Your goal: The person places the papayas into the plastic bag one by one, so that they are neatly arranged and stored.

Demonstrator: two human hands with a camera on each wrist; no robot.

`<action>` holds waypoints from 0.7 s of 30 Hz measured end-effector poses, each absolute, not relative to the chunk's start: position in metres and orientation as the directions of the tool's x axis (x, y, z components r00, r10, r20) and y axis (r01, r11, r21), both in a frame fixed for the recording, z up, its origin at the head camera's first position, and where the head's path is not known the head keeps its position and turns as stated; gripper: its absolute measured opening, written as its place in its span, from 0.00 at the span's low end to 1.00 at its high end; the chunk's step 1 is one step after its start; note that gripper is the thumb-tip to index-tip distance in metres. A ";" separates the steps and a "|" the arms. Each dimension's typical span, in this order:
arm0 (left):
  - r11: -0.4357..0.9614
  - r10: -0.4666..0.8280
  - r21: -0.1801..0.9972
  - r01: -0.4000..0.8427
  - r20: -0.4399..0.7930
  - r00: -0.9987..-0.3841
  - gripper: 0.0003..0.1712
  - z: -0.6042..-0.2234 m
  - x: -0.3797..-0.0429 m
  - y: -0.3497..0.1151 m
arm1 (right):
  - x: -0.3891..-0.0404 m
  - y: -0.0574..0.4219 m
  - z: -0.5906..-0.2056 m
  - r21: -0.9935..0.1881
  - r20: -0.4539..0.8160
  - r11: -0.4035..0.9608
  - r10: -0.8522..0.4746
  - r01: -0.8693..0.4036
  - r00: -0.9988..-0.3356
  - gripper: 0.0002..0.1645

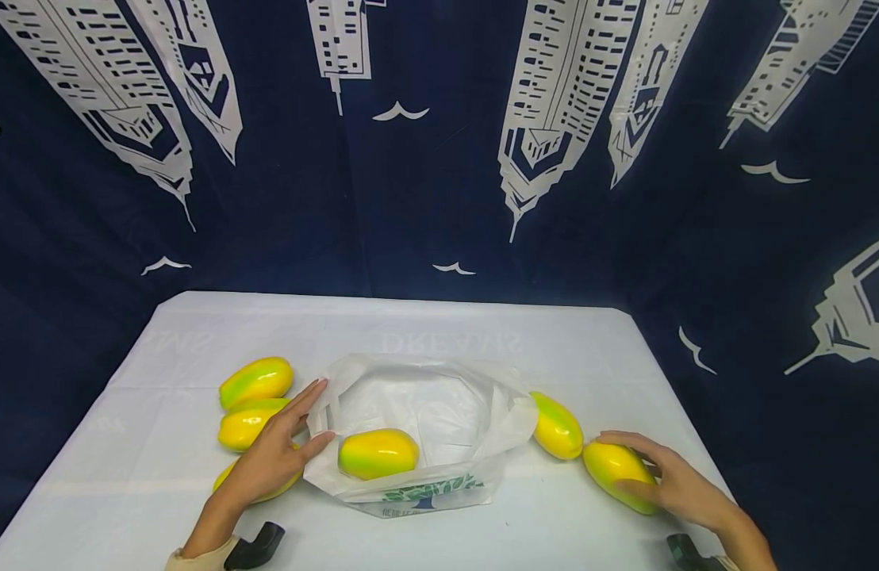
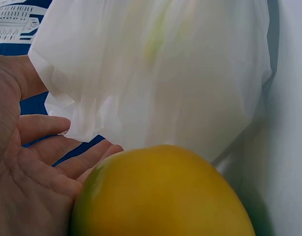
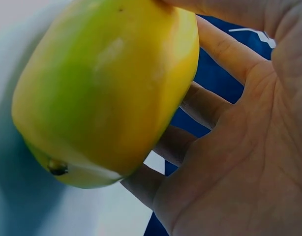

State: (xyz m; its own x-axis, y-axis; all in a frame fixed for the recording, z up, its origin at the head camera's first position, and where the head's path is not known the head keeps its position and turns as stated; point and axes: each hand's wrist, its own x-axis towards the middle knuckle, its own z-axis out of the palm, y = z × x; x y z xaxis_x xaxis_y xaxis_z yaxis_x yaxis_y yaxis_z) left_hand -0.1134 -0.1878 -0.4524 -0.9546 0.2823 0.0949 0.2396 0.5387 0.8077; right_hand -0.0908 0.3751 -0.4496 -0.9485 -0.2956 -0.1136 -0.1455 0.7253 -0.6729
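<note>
A white plastic bag [image 1: 468, 444] lies on the table with its mouth spread wide, and one yellow-green mango [image 1: 378, 454] is inside near the front. My left hand [image 1: 271, 456] touches the bag's left rim with its fingers extended. In the left wrist view, a mango [image 2: 166, 191] sits close to that hand's palm, in front of the bag's side [image 2: 156, 98]. At the right, my right hand [image 1: 685, 484] grips a mango [image 1: 611, 468] between thumb and fingers. The right wrist view shows this mango [image 3: 102, 93] close up, its stem end toward the lower left.
Two mangoes lie left of the bag, an upper one [image 1: 257, 381] and a lower one [image 1: 247, 428]; a third [image 1: 271, 488] is partly behind my left forearm. Another mango [image 1: 557, 426] rests against the bag's right side. A dark patterned cloth [image 1: 411, 190] hangs behind the white table [image 1: 554, 531].
</note>
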 end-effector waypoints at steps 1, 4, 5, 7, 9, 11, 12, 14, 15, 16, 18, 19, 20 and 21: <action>0.539 0.282 0.807 0.240 0.095 -0.955 0.45 -0.452 -0.113 -0.188 | -0.091 0.375 -0.449 -0.671 -0.109 0.726 -0.295 -0.148 -0.949 0.37; 0.539 0.281 0.807 0.239 0.095 -0.955 0.45 -0.453 -0.114 -0.188 | -0.090 0.375 -0.447 -0.667 -0.097 0.728 -0.295 -0.158 -0.951 0.37; 0.539 0.281 0.808 0.239 0.095 -0.955 0.45 -0.453 -0.114 -0.188 | -0.090 0.375 -0.446 -0.664 -0.096 0.731 -0.294 -0.159 -0.951 0.37; 0.539 0.280 0.808 0.236 0.093 -0.956 0.45 -0.453 -0.114 -0.188 | -0.090 0.375 -0.443 -0.662 -0.088 0.731 -0.296 -0.166 -0.951 0.37; 0.539 0.279 0.809 0.235 0.092 -0.956 0.45 -0.453 -0.113 -0.188 | -0.091 0.376 -0.441 -0.660 -0.083 0.732 -0.297 -0.171 -0.951 0.36; 0.538 0.278 0.810 0.234 0.092 -0.956 0.45 -0.453 -0.113 -0.187 | -0.091 0.376 -0.440 -0.660 -0.080 0.731 -0.298 -0.174 -0.951 0.36; 0.538 0.277 0.810 0.234 0.092 -0.956 0.45 -0.453 -0.113 -0.187 | -0.091 0.376 -0.439 -0.660 -0.078 0.730 -0.298 -0.175 -0.951 0.36; 0.538 0.277 0.809 0.236 0.095 -0.956 0.45 -0.453 -0.113 -0.187 | -0.092 0.376 -0.437 -0.662 -0.080 0.729 -0.298 -0.172 -0.951 0.37; 0.538 0.277 0.809 0.237 0.096 -0.956 0.45 -0.453 -0.113 -0.187 | -0.092 0.376 -0.436 -0.663 -0.084 0.730 -0.296 -0.168 -0.952 0.37; 0.537 0.277 0.809 0.238 0.097 -0.956 0.45 -0.453 -0.113 -0.187 | -0.093 0.376 -0.435 -0.665 -0.084 0.728 -0.293 -0.165 -0.952 0.37; 0.535 0.278 0.810 0.241 0.101 -0.955 0.45 -0.453 -0.113 -0.188 | -0.094 0.375 -0.432 -0.669 -0.084 0.726 -0.291 -0.163 -0.953 0.37; 0.533 0.279 0.810 0.243 0.103 -0.955 0.45 -0.453 -0.113 -0.188 | -0.094 0.375 -0.431 -0.670 -0.081 0.724 -0.291 -0.164 -0.953 0.37; 0.532 0.279 0.811 0.244 0.104 -0.955 0.45 -0.453 -0.113 -0.188 | -0.095 0.375 -0.430 -0.671 -0.077 0.722 -0.293 -0.168 -0.953 0.37; 0.532 0.279 0.811 0.244 0.104 -0.955 0.45 -0.453 -0.113 -0.188 | -0.096 0.375 -0.429 -0.671 -0.068 0.720 -0.296 -0.176 -0.953 0.37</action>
State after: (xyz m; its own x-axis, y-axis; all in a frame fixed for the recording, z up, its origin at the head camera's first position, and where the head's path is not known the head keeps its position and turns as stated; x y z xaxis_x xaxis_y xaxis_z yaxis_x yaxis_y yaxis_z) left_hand -0.1134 -0.1876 -0.4526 -0.9546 0.2793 0.1037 0.2438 0.5319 0.8110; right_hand -0.0956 0.3745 -0.4287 -0.9528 -0.2958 -0.0679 -0.1758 0.7204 -0.6709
